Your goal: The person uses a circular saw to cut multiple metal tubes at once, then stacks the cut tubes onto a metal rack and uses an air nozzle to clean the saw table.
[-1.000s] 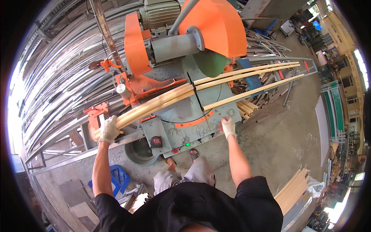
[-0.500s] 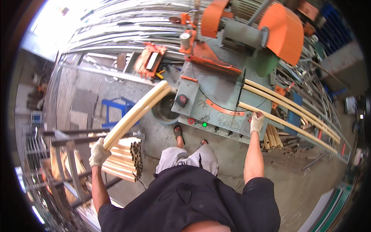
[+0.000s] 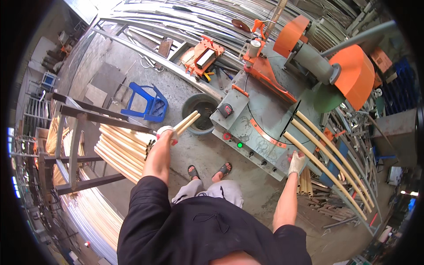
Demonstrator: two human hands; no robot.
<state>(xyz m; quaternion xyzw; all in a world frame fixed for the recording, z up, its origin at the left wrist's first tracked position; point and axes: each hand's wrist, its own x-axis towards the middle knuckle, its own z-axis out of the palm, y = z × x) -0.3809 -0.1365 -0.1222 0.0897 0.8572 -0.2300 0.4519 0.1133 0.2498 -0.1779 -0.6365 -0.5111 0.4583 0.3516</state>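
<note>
My left hand [image 3: 167,134], in a pale work glove, is closed around two cream-yellow tubes [image 3: 189,121] that point toward the grey tub. It is above the end of a stack of similar tubes [image 3: 121,148]. My gloved right hand [image 3: 297,162] is at the front edge of the grey saw table [image 3: 276,126]. Its curled fingers are against a long cream-yellow tube [image 3: 324,171], partly hidden by the hand. That tube and two more tubes [image 3: 338,155] run off the table to the right. Above them is the cut-off saw's orange guard [image 3: 353,79].
A grey tub [image 3: 187,106] stands left of the machine, with a blue stool [image 3: 148,102] beyond it. At left is a dark metal rack [image 3: 81,115]. The front panel carries knobs and a lit green button [image 3: 240,145]. Metal lengths [image 3: 185,20] lie at the back.
My left hand has swung inward and to the right with the two tubes, from outside the stack to above its end. My right hand remains by the long tube. The view has turned.
</note>
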